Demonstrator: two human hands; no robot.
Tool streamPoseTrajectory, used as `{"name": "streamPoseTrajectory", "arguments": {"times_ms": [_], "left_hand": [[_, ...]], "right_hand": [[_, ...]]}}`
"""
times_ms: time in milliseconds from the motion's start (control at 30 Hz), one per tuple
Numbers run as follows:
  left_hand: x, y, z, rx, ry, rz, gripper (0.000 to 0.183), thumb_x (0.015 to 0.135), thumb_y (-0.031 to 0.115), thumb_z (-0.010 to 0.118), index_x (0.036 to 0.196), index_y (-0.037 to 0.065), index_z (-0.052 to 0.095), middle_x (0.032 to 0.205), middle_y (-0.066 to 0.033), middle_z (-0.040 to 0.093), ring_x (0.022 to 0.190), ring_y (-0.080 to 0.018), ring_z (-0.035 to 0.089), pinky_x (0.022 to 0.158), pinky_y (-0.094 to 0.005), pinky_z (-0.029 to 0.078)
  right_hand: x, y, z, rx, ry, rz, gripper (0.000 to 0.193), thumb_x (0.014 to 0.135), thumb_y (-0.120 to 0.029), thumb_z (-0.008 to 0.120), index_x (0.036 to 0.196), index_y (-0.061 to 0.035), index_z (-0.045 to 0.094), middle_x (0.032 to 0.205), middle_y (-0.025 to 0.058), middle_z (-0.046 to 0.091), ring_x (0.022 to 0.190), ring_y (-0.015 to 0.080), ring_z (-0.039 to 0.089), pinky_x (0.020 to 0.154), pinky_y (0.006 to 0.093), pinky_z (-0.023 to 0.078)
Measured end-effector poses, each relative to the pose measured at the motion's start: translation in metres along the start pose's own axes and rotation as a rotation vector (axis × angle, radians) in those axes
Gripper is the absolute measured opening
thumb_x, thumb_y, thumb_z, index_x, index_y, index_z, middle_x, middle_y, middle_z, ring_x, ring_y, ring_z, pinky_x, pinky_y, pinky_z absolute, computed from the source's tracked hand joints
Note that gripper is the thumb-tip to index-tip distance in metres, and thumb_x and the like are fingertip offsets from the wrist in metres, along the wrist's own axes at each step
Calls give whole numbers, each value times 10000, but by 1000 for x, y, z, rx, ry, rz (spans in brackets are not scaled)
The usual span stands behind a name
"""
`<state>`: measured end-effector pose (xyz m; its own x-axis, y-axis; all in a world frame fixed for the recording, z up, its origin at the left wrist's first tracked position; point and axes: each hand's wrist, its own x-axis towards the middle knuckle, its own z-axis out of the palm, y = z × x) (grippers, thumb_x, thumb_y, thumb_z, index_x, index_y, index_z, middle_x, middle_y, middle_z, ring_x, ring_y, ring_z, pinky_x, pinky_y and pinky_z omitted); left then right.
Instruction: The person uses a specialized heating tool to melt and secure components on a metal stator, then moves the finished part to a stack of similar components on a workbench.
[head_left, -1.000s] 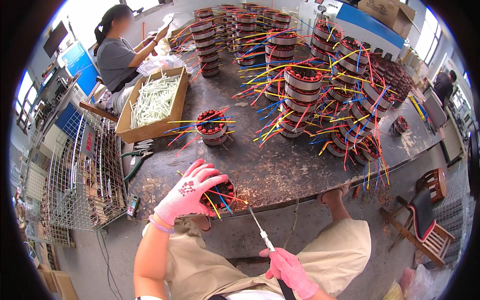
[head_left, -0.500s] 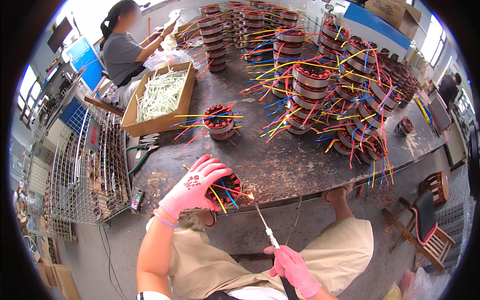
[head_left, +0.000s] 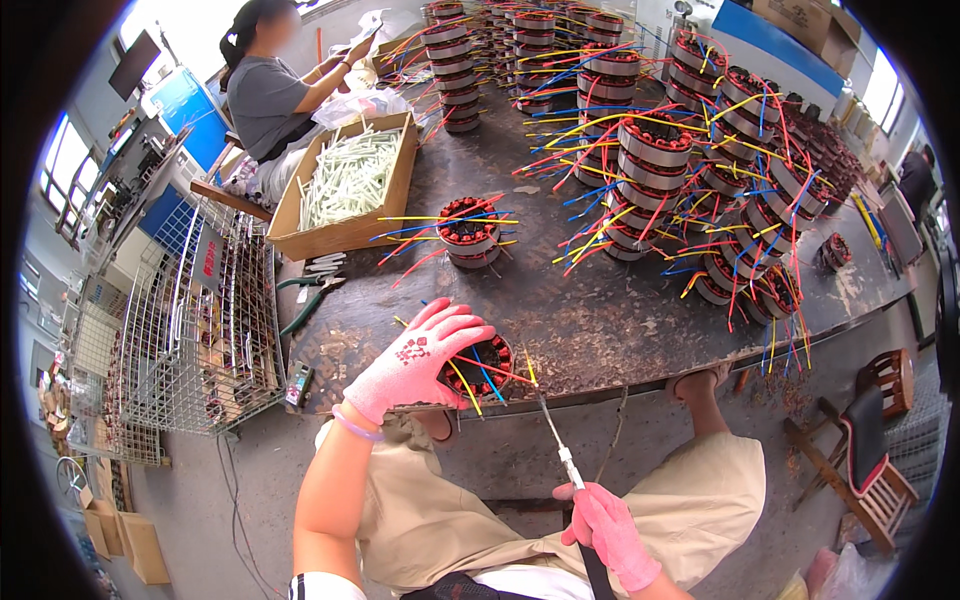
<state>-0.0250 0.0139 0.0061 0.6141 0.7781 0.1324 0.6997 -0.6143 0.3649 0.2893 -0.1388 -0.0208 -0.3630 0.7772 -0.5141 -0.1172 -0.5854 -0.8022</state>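
Observation:
My left hand (head_left: 415, 362), in a pink knitted glove, grips a motor stator (head_left: 507, 358) at the table's front edge. The stator has a dark ring, red windings and loose yellow, blue and red lead wires. My right hand (head_left: 612, 535), gloved alike, is closed round the dark handle of a slim gas torch (head_left: 556, 435). A thin flame rises from the torch's metal tip beside the end of a red lead wire. Farther back on the table another stator (head_left: 470, 240) stands upright, its wires spread outward.
A cardboard box (head_left: 395, 205) of white sleeves sits back left, with green-handled pliers (head_left: 305, 310) nearby. Stacked stators (head_left: 650, 165) fill the right and back of the table (head_left: 560, 300). Wire baskets (head_left: 180, 350) stand left, a wooden chair (head_left: 850, 460) right. A co-worker (head_left: 270, 95) sits far left.
The whole view has shifted, so everything lies farther right in it. The bright glow at the red wire's end has given way to a thin upright flame. Both hands keep their grips.

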Motion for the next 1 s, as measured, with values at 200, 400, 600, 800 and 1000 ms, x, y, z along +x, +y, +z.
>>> {"name": "streamPoseTrajectory", "arguments": {"times_ms": [200, 400, 600, 800, 1000], "left_hand": [[0, 0, 2, -7, 25, -7, 965, 473, 290, 896, 1345, 107, 524, 1373, -94, 541, 1350, -328, 429, 1197, -495, 264], [3, 0, 2, -6, 24, 2, 932, 475, 300, 896, 1317, 104, 548, 1357, -106, 550, 1334, -330, 447, 1186, -504, 278], [4, 2, 1, 20, 6, -2, 936, 479, 383, 883, 1312, 107, 559, 1343, -101, 549, 1339, -317, 444, 1191, -508, 265], [5, 4, 0, 21, -1, -6, 925, 492, 406, 871, 1312, 107, 564, 1348, -99, 546, 1348, -315, 437, 1192, -511, 259], [6, 2, 1, 16, -1, 2, 923, 499, 415, 867, 1313, 104, 562, 1347, -99, 547, 1347, -316, 438, 1190, -515, 257]], "right_hand": [[0, -2, 2, 21, -15, 0, 398, 1047, -278, 453, 1210, 62, 580, 576, -18, 447, 503, 77, 424, 595, 278, 522], [-2, -4, 2, 56, 6, 80, 394, 1051, -279, 451, 1237, 49, 565, 603, -25, 445, 539, 70, 433, 645, 275, 518], [1, 3, -2, 102, -16, 69, 329, 1048, -230, 469, 1220, 21, 596, 620, -18, 429, 561, 61, 419, 614, 272, 501], [0, 1, 0, 118, 8, 77, 374, 1056, -271, 463, 1218, 46, 578, 581, -37, 413, 520, 64, 393, 608, 262, 496], [1, 1, 1, 145, -17, 78, 374, 1058, -272, 461, 1219, 45, 574, 582, -40, 411, 521, 60, 385, 608, 261, 494]]}}
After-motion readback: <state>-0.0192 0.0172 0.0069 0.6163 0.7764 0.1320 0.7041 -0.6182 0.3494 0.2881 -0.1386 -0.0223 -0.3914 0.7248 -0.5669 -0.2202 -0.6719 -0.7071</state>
